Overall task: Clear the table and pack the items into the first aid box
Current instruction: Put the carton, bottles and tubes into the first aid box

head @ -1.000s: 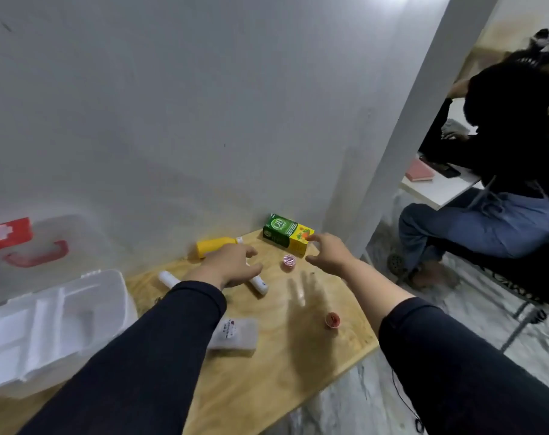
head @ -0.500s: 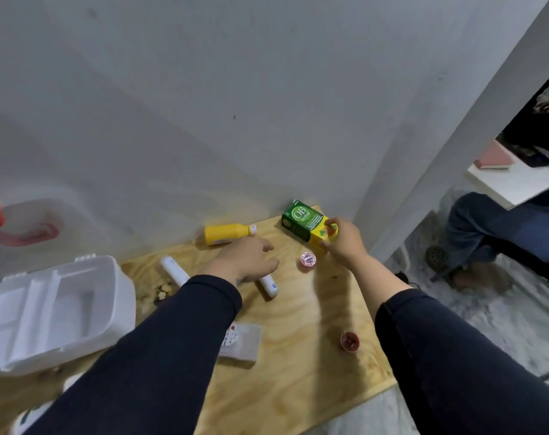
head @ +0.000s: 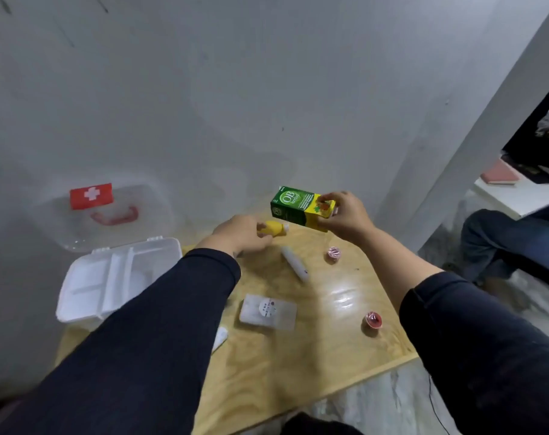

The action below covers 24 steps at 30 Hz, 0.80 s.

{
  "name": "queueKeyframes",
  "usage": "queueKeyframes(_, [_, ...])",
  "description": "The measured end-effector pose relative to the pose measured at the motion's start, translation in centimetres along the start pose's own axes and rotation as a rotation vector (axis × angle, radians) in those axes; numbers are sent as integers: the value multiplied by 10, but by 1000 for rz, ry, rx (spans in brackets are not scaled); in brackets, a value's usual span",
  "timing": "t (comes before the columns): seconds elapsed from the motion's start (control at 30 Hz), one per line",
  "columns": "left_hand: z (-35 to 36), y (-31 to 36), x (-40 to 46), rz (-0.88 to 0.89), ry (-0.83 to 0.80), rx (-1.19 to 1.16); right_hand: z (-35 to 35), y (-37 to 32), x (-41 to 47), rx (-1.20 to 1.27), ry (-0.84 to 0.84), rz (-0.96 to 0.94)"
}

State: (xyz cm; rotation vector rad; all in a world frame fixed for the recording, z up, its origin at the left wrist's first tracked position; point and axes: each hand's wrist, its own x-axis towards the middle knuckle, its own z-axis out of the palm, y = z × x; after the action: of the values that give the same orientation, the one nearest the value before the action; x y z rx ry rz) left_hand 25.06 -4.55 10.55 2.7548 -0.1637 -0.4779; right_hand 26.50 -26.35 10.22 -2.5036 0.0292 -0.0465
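My right hand (head: 345, 215) grips a green and yellow carton (head: 298, 207) and holds it in the air above the far edge of the wooden table (head: 298, 365). My left hand (head: 238, 233) closes around a yellow bottle (head: 274, 229) lying near the wall. The white first aid box (head: 110, 277) stands open at the left, its clear lid (head: 110, 215) with a red cross leaning on the wall. A white tube (head: 295, 266), a flat clear packet (head: 268, 312) and two small red-topped cups (head: 333, 254) (head: 373, 321) lie on the table.
A grey wall runs behind the table. A white pillar (head: 474, 133) rises at the right. Beyond it a seated person's legs (head: 511, 240) and a white desk (head: 518, 193) show. The table's front edge drops to a marbled floor (head: 376, 409).
My right hand has lifted the green and yellow carton off the table. My left hand has moved from the white tube to the yellow bottle.
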Motion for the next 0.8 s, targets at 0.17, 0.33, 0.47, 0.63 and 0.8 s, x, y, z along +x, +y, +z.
queueKeyframes(0.17, [-30, -62, -68, -90, 89, -71, 28, -88, -36, 13, -80, -158])
queueKeyframes(0.33, [-29, -116, -105, -148, 95, -70, 54, -141, -60, -3, -140, -240])
queueKeyframes(0.47, [-24, -159, -131, -211, 65, -55, 75, -171, -74, -97, -217, -330])
queueKeyframes(0.63, [-11, -221, -154, -282, 54, -11, 118, -205, -85, -245, -237, -412])
queueKeyframes(0.8, [1, -252, -157, -272, 49, -3, 160, -218, -82, -379, -232, -426])
